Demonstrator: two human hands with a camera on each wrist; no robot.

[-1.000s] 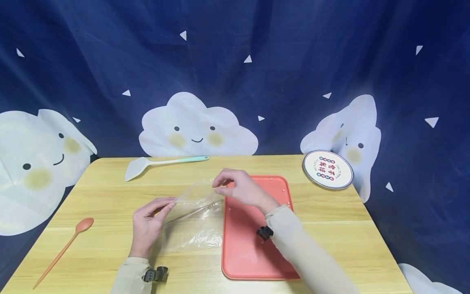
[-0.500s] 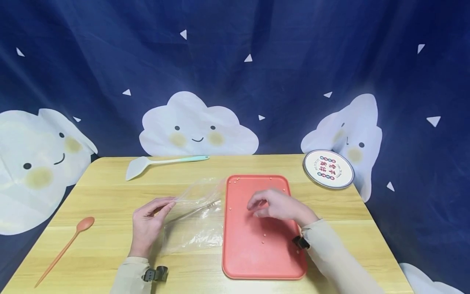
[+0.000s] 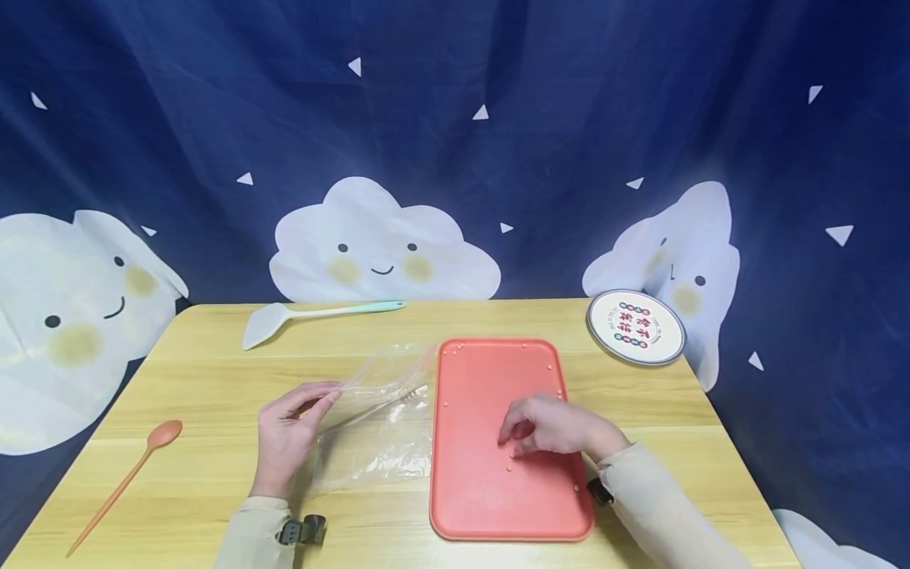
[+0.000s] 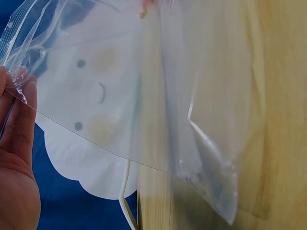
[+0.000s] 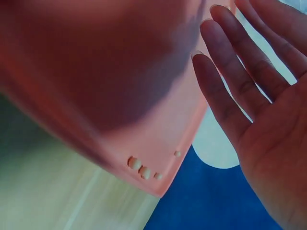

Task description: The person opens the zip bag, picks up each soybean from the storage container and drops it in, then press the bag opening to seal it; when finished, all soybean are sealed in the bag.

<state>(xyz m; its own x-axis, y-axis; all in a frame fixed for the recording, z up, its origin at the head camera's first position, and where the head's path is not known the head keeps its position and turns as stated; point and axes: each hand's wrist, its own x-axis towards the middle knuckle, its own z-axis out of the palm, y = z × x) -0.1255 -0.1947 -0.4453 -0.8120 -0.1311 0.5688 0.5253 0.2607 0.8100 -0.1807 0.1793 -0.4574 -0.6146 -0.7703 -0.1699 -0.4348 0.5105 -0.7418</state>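
Note:
My left hand (image 3: 290,431) pinches the upper left edge of a clear plastic zip bag (image 3: 377,462), which stands partly raised off the table beside the tray. In the left wrist view the bag (image 4: 206,96) hangs from the fingertips (image 4: 24,93), and nothing can be made out inside it. Low over the middle of a red rectangular tray (image 3: 490,506) is my right hand (image 3: 554,427), its thumb and fingers curved but apart. Right under the thumb lies a small pale round bean (image 3: 513,456). Another bean (image 3: 509,469) lies just nearer. Several more beans (image 5: 144,170) sit along the tray's rim and corner.
An orange spoon (image 3: 165,433) lies at the left of the wooden table (image 3: 213,442). A white spatula (image 3: 266,324) with a mint handle lies along the back edge. At the back right is a printed oval plate (image 3: 635,328). A blue curtain (image 3: 426,134) hangs behind.
My right hand has left the bag's mouth, moved right and toward me over the tray, and come down near the beans. My left hand has kept its hold on the bag.

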